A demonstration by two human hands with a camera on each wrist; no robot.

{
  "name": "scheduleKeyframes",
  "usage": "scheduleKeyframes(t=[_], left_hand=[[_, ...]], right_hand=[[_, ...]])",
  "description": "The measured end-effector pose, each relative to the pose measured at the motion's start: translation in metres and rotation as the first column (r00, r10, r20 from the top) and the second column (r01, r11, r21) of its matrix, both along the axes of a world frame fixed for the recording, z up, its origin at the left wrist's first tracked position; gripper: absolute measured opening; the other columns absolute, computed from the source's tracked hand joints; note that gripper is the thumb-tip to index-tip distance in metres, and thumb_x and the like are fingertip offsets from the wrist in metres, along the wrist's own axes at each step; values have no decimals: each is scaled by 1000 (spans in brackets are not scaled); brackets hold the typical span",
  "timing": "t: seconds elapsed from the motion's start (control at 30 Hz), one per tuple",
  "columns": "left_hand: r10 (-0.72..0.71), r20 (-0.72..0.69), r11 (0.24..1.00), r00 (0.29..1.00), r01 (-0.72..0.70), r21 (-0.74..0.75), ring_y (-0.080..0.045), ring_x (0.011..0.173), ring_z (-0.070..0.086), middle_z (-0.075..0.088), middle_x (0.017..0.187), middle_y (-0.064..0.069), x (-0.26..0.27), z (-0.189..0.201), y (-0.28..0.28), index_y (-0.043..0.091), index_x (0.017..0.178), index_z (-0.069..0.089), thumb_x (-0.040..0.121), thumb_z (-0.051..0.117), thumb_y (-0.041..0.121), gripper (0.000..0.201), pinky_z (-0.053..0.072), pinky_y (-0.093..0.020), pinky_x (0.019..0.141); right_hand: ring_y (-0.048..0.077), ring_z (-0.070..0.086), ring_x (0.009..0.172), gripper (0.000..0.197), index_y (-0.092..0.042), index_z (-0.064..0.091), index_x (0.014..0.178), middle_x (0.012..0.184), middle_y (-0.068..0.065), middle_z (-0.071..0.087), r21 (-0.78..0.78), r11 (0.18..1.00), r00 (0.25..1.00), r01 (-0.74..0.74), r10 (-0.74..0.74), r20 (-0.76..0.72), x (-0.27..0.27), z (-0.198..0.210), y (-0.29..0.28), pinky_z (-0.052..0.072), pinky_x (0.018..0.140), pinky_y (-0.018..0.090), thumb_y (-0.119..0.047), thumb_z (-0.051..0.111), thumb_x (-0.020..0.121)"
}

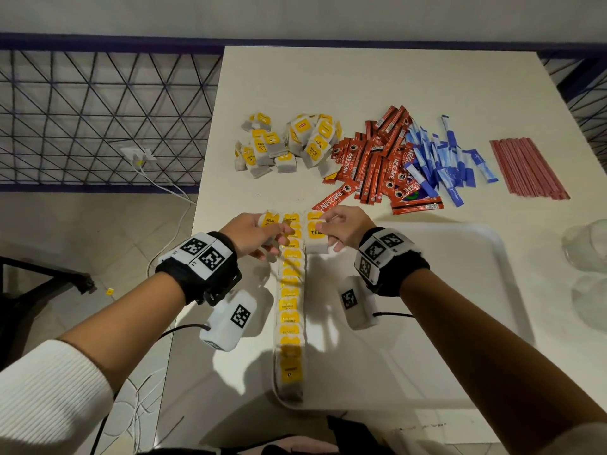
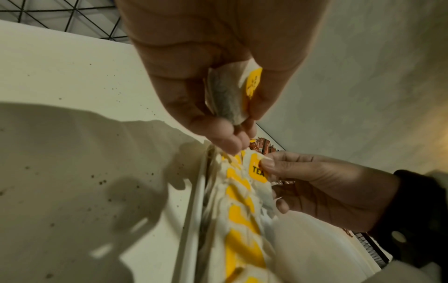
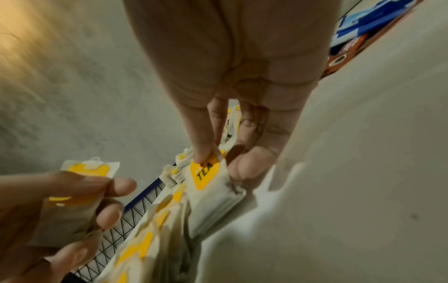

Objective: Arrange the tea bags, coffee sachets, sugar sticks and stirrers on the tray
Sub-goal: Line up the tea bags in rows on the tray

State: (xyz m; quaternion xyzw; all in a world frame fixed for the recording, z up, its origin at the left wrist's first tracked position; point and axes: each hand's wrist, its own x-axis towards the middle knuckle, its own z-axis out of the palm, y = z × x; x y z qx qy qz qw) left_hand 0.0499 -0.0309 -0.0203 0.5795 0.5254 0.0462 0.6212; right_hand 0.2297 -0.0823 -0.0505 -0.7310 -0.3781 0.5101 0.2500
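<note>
A white desk (image 1: 377, 90) stands by a dark wire-mesh railing (image 1: 98, 116) over a tiled floor. A white tray (image 1: 460, 323) lies at the desk's near edge, with a row of tea bags (image 1: 289, 307) overlapping along the tray's left rim. The left hand (image 1: 253, 233) holds a tea bag (image 2: 227, 95) between curled fingers and thumb at the far end of that row. The right hand (image 1: 345, 228) pinches another tea bag (image 1: 316, 238), marked TEA, just beside the row. Toward the desk's far edge lie loose tea bags (image 1: 285, 144), red coffee sachets (image 1: 377, 162), blue sugar sticks (image 1: 443, 162) and red stirrers (image 1: 528, 167). A glass (image 1: 588, 247) stands at the right edge.
</note>
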Motion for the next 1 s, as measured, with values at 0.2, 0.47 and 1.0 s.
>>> scheduleKeyframes(t=[0.2, 0.47, 1.0], left_hand=[[17, 2, 999, 1000, -17, -37, -2, 40, 53, 60, 70, -1, -1, -3, 3, 13, 81, 62, 97, 46, 15, 22, 44, -14, 41], [28, -3, 1000, 1000, -28, -12, -17, 59, 60, 64, 78, -5, -4, -7, 4, 13, 87, 49, 93, 50, 12, 7, 48, -19, 45], [55, 95, 997, 994, -60, 49, -5, 66, 61, 63, 79, -4, 10, 0, 0, 14, 77, 58, 86, 63, 17, 11, 50, -12, 60]], right_hand=[[8, 56, 41, 11, -12, 56, 92, 57, 5, 58, 1, 997, 995, 72, -72, 73, -1, -7, 5, 52, 55, 21, -18, 64, 86], [9, 53, 41, 12, -10, 53, 91, 59, 3, 55, 60, 995, 987, 78, -86, 136, -5, -15, 0, 49, 49, 19, -17, 62, 87], [9, 51, 57, 20, -7, 65, 99, 67, -3, 53, 227, 973, 998, -32, 43, -42, -6, 33, -13, 45, 61, 29, -23, 62, 87]])
